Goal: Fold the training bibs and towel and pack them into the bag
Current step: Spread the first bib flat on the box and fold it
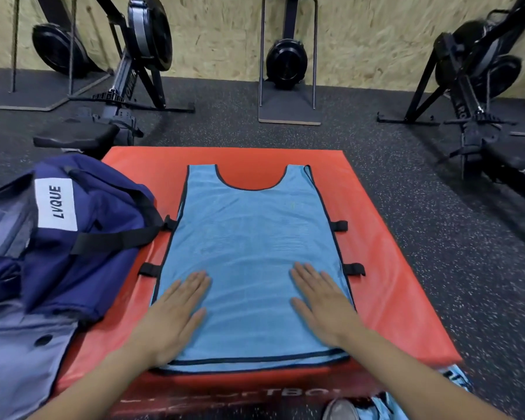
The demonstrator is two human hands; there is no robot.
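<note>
A light blue mesh training bib (252, 237) with dark trim lies spread flat on a red padded box (382, 268), neck opening at the far end. My left hand (176, 313) lies flat on the bib's lower left part, fingers straight. My right hand (322, 304) rests flat on its lower right part, fingers straight too. A navy blue bag (82, 237) with black straps and a white label sits to the left, partly on the box. More light blue fabric (385, 404) shows below the box at the bottom right. No towel is clearly in view.
A grey garment with a dark button (22, 359) lies at the lower left beside the bag. Rowing machines (140, 62) stand along the far wall on dark speckled rubber flooring (437, 237). A shoe tip (341, 409) shows at the bottom edge.
</note>
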